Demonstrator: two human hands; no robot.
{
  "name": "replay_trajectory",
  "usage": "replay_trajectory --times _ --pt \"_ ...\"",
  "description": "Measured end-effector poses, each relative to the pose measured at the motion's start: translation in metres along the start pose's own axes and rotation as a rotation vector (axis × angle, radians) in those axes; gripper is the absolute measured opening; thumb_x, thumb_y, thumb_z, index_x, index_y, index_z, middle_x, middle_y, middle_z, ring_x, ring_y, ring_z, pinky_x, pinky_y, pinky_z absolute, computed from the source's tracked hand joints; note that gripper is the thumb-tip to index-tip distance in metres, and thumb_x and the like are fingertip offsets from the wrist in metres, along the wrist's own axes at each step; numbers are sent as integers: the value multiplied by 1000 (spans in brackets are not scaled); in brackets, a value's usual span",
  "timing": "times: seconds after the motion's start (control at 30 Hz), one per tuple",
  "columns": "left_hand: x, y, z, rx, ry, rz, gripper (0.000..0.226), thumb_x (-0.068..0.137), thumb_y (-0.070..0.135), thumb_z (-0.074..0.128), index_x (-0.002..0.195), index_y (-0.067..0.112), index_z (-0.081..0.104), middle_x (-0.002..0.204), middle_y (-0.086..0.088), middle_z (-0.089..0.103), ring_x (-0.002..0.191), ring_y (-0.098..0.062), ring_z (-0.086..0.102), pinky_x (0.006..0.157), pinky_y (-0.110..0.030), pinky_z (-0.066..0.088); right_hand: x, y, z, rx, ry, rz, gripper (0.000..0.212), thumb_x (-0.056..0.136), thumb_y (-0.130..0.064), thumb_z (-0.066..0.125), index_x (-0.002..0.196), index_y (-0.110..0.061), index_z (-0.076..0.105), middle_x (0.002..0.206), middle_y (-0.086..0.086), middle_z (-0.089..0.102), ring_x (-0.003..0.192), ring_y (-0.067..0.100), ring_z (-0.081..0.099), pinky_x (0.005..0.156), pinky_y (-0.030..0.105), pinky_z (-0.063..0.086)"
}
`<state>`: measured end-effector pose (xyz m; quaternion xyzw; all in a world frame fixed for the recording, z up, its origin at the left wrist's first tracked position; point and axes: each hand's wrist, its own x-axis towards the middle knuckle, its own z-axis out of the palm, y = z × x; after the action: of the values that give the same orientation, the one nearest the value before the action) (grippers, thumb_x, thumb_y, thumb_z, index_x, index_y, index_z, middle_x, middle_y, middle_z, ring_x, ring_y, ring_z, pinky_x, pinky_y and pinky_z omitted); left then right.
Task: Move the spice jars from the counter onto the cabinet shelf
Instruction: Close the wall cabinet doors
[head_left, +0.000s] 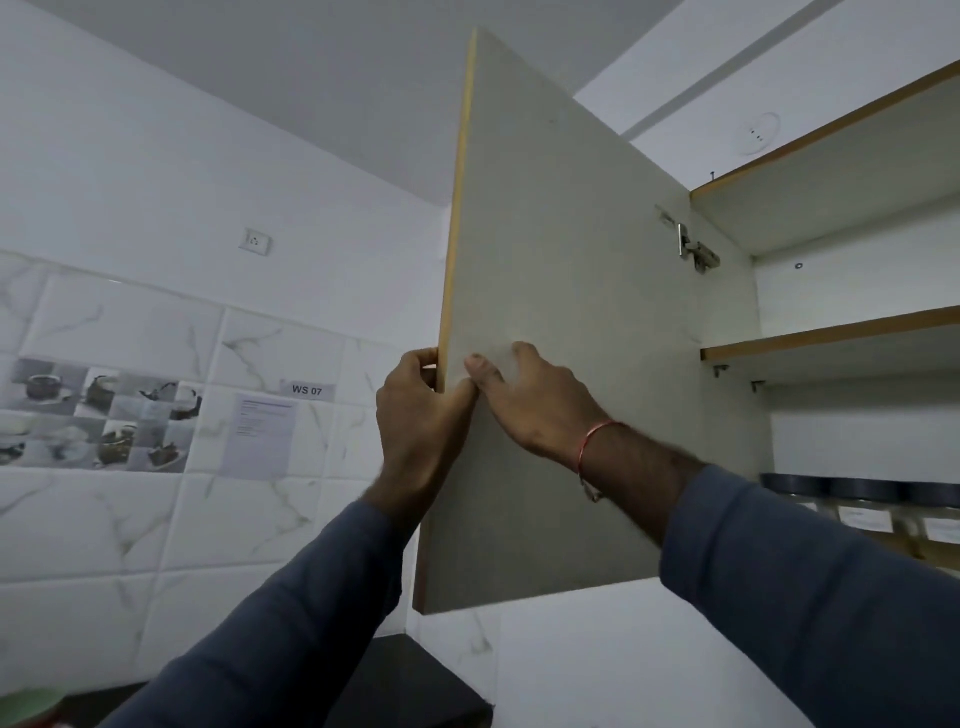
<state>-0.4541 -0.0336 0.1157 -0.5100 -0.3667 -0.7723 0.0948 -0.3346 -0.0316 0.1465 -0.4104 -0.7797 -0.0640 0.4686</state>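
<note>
The cabinet door (561, 249) stands wide open, its pale inner face toward me. My left hand (415, 410) grips the door's free edge, fingers wrapped around it. My right hand (530, 400) lies flat on the inner face beside it, fingers spread, a red thread on the wrist. Three spice jars (862, 506) with dark lids and white labels stand in a row on the lowest cabinet shelf (930, 564) at the right, partly hidden by my right sleeve.
An upper shelf (831, 340) with a wooden front edge is bare. A hinge (693, 249) joins door and cabinet. A tiled wall (208, 364) with a paper sheet and a "WS 07" label lies left. The dark counter (410, 680) shows below.
</note>
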Motion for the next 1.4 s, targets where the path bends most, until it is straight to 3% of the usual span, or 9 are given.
replay_trajectory --times 0.17,0.27,0.37,0.47,0.6,0.73,0.93,1.13,1.4 --pt "-26 52 5 -199 7 35 19 82 29 66 94 16 71 80 1 76 73 -14 73 72 -46 60 -30 -10 -64 19 51 -58 81 80 -81 37 103 -8 62 101 8 68 92 26 64 82 38 53" --pt "-60 89 26 -388 -30 97 7 89 14 66 91 17 72 82 1 76 77 -13 73 73 -41 60 -53 6 -105 28 49 -59 86 76 -83 40 115 -10 61 106 6 68 101 20 65 89 37 54" --pt "-103 131 61 -694 -185 121 21 91 5 62 103 18 71 94 1 76 90 -14 73 77 -30 58 -74 35 -152 58 37 -59 77 72 -84 45 106 -19 68 91 -7 69 90 10 68 82 31 56" --pt "-132 159 103 -815 -325 163 38 88 15 62 125 23 62 117 4 71 113 -13 65 93 -38 54 -91 66 -195 132 28 -31 55 80 -70 54 93 -20 72 83 -1 75 76 10 73 77 38 60" --pt "-184 189 198 -706 -416 327 77 86 27 60 152 22 21 157 9 27 145 -3 21 119 -40 26 -125 124 -254 190 168 130 32 92 -49 56 102 -21 70 90 -1 76 83 14 74 79 39 60" --pt "-226 210 290 -409 -358 491 83 84 37 48 153 19 5 162 8 -2 149 -7 -4 122 -32 3 -139 197 -297 251 315 305 24 94 -37 58 106 -19 70 90 -5 77 88 10 73 79 28 57" --pt "-258 226 389 -67 -377 535 84 78 35 46 149 4 15 158 -15 15 147 -28 15 115 -40 11 -128 284 -317 207 494 389 20 100 -27 51 97 -19 69 79 -11 69 75 1 64 53 6 44" --pt "-267 220 438 25 -450 513 87 83 45 51 151 3 17 159 -15 9 148 -28 10 116 -44 10 -113 334 -323 296 497 459 26 100 -28 50 104 -10 69 97 5 73 94 17 68 84 27 54" --pt "-269 218 455 31 -440 510 82 83 41 43 151 4 14 159 -16 12 148 -28 10 118 -45 10 -109 359 -327 331 484 428 27 99 -27 50 108 -8 68 100 6 73 96 18 68 86 28 54"
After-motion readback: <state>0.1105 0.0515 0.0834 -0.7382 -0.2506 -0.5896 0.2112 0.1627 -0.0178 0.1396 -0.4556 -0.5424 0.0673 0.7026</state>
